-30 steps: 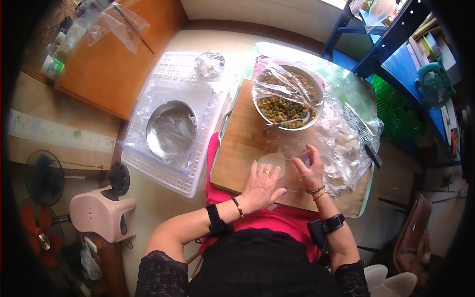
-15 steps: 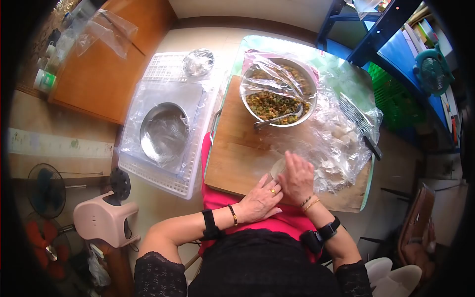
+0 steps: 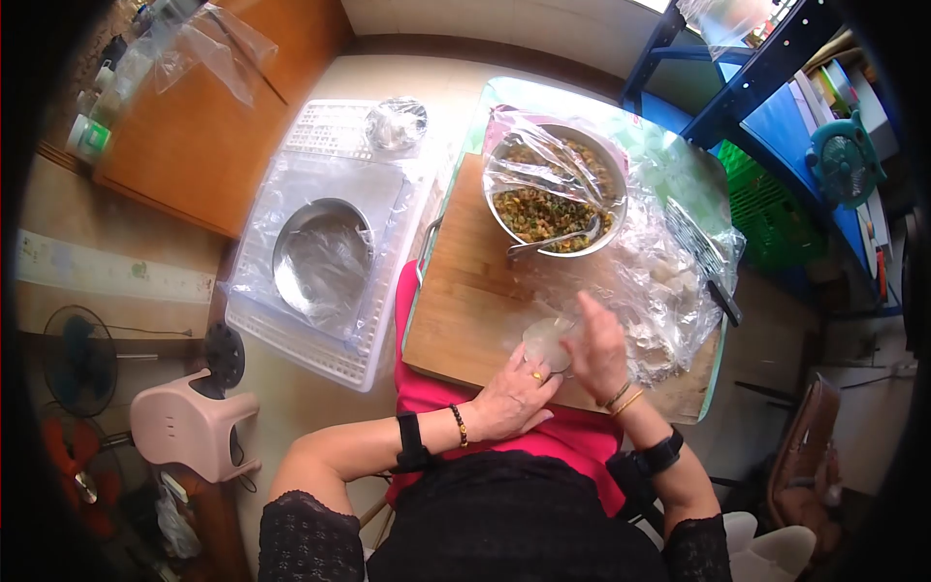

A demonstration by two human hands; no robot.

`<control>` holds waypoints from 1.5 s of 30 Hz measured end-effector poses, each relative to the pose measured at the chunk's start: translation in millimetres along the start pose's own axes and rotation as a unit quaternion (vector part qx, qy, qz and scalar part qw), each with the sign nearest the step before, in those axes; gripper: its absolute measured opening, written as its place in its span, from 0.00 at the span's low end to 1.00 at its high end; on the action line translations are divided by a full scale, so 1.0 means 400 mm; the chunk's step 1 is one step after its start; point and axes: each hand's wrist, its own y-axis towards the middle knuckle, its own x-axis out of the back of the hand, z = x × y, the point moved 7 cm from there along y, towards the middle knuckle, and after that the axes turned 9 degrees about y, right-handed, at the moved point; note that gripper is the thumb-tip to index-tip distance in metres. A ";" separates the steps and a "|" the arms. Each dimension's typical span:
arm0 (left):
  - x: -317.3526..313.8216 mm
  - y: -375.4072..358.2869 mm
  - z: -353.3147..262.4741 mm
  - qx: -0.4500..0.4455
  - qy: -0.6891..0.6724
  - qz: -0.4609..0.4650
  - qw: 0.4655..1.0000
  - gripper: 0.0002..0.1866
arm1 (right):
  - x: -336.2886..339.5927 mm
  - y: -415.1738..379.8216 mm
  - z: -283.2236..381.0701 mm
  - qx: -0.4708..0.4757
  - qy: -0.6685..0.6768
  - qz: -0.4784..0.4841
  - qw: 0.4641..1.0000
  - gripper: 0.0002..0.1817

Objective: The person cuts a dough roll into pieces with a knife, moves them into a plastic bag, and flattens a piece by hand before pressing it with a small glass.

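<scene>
A pale flattened round of dough (image 3: pixel 546 341) lies on the wooden board (image 3: pixel 456 320) near its front edge. My left hand (image 3: pixel 512 396) rests with fingers stretched out flat, their tips touching the dough's near left edge. Just right of the dough, my right hand (image 3: pixel 599 349) is tilted on its side, fingers extended and slightly blurred; I see nothing held in it. Beyond both hands stands a bowl of chopped filling (image 3: pixel 543 215), partly covered by clear plastic, with a spoon (image 3: pixel 558 238) in it. Crumpled plastic wrap (image 3: pixel 669 301) covers pale floury lumps to the right.
A dark-handled knife or slicer (image 3: pixel 722 301) lies at the board's right. Left of the board, a white plastic rack (image 3: pixel 339 364) carries a metal bowl (image 3: pixel 325 262) lined with plastic. A pink stool (image 3: pixel 184 422) stands at lower left, a blue frame (image 3: pixel 737 97) at upper right.
My right hand has shifted slightly right and turned onto its side, off the dough, so more of the dough shows. My left hand stays nearly in place. The view has shifted slightly.
</scene>
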 end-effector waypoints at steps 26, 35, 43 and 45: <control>-0.024 -0.030 0.014 -0.021 -0.012 0.066 0.998 0.26 | -0.112 -0.032 0.039 0.052 -0.168 0.086 0.981 0.41; -0.004 -0.033 0.016 0.022 -0.081 0.001 0.996 0.28 | -0.009 0.100 -0.127 -0.099 -0.001 -0.031 0.995 0.38; -0.011 -0.051 0.020 -0.018 -0.025 0.008 1.000 0.29 | -0.133 -0.061 0.092 0.095 -0.143 0.120 0.978 0.39; -0.041 -0.067 0.027 -0.004 -0.020 0.070 0.997 0.28 | -0.127 -0.029 0.079 0.074 -0.153 0.088 0.982 0.39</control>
